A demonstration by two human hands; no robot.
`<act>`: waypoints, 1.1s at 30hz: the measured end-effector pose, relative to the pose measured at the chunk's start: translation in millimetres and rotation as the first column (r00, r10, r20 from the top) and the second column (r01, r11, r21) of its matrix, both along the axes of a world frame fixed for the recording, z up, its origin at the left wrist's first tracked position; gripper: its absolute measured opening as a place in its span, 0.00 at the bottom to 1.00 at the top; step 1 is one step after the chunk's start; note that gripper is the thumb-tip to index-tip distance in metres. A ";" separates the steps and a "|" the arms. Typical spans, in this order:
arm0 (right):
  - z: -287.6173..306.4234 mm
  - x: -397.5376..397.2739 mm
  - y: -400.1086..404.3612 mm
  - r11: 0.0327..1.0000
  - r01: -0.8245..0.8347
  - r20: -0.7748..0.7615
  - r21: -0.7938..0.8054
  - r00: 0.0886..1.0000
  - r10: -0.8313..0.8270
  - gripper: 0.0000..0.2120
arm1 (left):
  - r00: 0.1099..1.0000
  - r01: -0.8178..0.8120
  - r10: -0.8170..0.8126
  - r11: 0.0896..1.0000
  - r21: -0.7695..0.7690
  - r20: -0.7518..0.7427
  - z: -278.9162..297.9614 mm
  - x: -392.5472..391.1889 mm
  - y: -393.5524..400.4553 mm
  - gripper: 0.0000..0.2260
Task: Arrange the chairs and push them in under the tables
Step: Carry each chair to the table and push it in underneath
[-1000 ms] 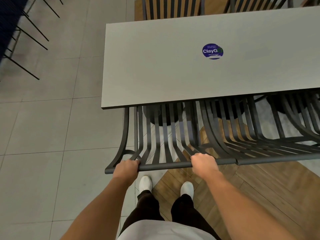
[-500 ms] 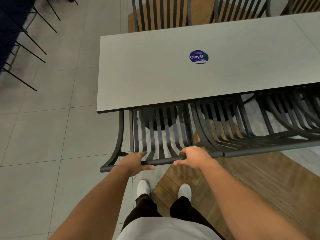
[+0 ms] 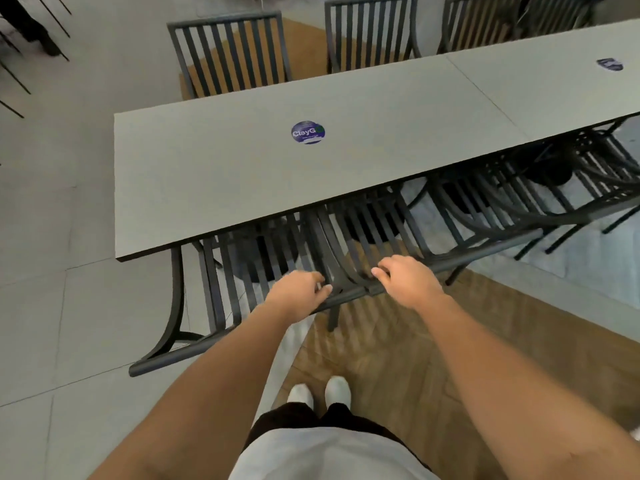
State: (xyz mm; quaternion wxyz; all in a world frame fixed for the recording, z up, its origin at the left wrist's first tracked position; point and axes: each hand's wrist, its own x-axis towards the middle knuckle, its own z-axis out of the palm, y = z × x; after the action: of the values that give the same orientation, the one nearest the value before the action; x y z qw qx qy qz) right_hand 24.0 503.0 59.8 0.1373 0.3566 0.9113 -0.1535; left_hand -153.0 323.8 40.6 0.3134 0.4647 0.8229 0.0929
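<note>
My left hand point(image 3: 297, 295) has slid right along the left chair point(image 3: 214, 299), fingers loosening on its rail; my right hand point(image 3: 407, 280) now curls onto the next chair point(image 3: 460, 233). Both sit tucked under the table point(image 3: 277, 174) ahead, so I judge this pair done.
</note>
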 end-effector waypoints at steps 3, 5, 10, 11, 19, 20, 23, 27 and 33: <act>9.1 27.2 5.7 0.993 0.117 0.014 0.011 0.993 -0.117 0.20 | 0.996 0.090 -0.089 0.996 0.023 -0.015 5.9 11.4 21.5 0.21; 13.1 39.8 8.3 0.988 0.153 0.046 0.015 0.987 -0.153 0.21 | 0.992 0.126 -0.125 0.992 0.031 -0.015 7.1 16.0 30.8 0.21; 17.0 64.7 30.9 0.971 0.239 0.055 0.020 0.969 -0.240 0.25 | 0.982 0.188 -0.188 0.982 0.021 -0.023 11.6 25.9 59.9 0.21; 15.4 69.1 36.3 0.970 0.242 0.053 0.013 0.969 -0.242 0.25 | 0.981 0.195 -0.194 0.981 0.014 -0.021 12.5 29.2 64.7 0.21; 0.5 94.4 108.9 0.980 0.197 0.091 -0.018 0.977 -0.194 0.29 | 0.987 0.155 -0.154 0.988 -0.010 0.046 3.8 63.5 129.7 0.19; -2.9 97.6 123.7 0.983 0.183 0.098 -0.025 0.979 -0.180 0.31 | 0.988 0.145 -0.144 0.989 -0.022 0.059 -1.3 70.2 140.4 0.19; -19.2 107.0 174.1 0.993 0.110 0.128 -0.044 0.986 -0.104 0.34 | 0.992 0.098 -0.092 0.993 -0.065 0.083 -19.6 91.7 173.2 0.22; -39.2 121.7 233.8 0.991 -0.029 0.201 -0.129 0.978 0.054 0.39 | 0.992 -0.025 0.046 0.983 -0.181 0.117 -35.2 128.5 208.3 0.26; -64.0 150.1 300.6 0.963 -0.220 0.254 -0.156 0.933 0.254 0.30 | 0.970 -0.229 0.242 0.944 -0.236 0.026 -57.0 168.6 234.7 0.19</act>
State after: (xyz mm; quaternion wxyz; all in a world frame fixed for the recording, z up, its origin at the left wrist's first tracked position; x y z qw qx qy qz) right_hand 174.1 803.5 -4.2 0.3007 0.2522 0.9087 -0.1421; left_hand 15.6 558.5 -16.4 0.3744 0.3206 0.8688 0.0461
